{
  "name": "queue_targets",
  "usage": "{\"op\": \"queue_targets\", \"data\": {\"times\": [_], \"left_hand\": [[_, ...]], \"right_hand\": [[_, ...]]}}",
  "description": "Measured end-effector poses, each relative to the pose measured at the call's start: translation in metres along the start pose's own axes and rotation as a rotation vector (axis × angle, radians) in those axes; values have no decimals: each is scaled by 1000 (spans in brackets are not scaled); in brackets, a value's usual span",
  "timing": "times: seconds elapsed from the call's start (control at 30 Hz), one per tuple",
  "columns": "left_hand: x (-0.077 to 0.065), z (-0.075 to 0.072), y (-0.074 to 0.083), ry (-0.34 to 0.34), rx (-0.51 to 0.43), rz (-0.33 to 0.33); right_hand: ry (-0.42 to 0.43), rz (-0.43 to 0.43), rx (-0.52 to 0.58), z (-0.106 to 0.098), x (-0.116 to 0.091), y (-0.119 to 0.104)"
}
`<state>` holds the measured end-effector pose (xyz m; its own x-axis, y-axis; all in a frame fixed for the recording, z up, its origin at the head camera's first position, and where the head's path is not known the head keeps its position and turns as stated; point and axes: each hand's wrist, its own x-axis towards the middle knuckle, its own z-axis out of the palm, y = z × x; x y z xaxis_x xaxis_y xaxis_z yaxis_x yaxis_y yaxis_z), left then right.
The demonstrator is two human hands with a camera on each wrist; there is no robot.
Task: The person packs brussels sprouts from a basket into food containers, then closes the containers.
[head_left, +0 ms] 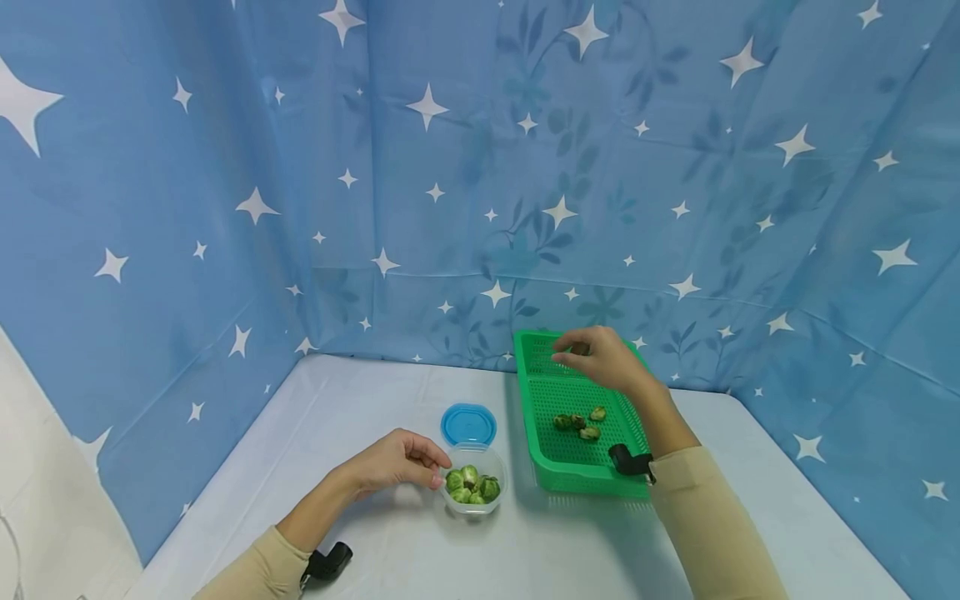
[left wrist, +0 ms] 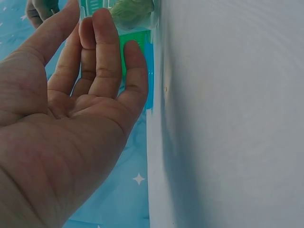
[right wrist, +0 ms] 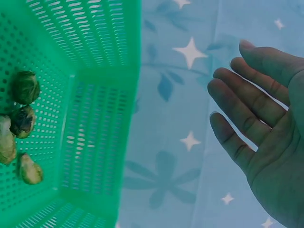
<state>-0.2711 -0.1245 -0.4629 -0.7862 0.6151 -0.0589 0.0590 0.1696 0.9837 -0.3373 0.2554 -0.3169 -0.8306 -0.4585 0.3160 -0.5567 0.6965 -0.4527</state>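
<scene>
In the head view a clear plastic container (head_left: 467, 507) holds several green Brussels sprouts (head_left: 469, 477). My left hand (head_left: 401, 462) is at its left side, with thumb and index fingertips at the rim and the fingers loosely bent. In the left wrist view, the left hand's fingers (left wrist: 105, 57) reach up to the container wall, a sprout (left wrist: 132, 13) showing inside. My right hand (head_left: 596, 358) hovers above the far part of a green basket (head_left: 577, 475). The right wrist view shows that hand (right wrist: 266, 114) with fingers spread loosely and nothing in them. Several browned sprouts (head_left: 589, 433) lie in the basket.
A blue round-cornered lid (head_left: 468, 425) lies flat just behind the container. All of it stands on a white-covered table (head_left: 375, 550). Blue curtains (head_left: 450, 208) with white stars hang behind and along both sides. A small black camera is strapped to each wrist.
</scene>
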Motion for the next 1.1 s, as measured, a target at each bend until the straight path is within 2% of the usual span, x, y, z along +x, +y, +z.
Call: {"op": "queue_targets", "data": {"times": [0.27, 0.43, 0.73, 1.1], "left_hand": [[1, 0, 0, -2, -4, -2], [0, 0, 0, 2, 2, -4], [0, 1, -2, 0, 9, -10], [1, -1, -3, 2, 17, -4]], "right_hand": [[-6, 15, -4, 12, 13, 25], [-52, 40, 1, 24, 15, 36], [-168, 154, 38, 40, 11, 58], [-270, 199, 50, 48, 9, 68]]}}
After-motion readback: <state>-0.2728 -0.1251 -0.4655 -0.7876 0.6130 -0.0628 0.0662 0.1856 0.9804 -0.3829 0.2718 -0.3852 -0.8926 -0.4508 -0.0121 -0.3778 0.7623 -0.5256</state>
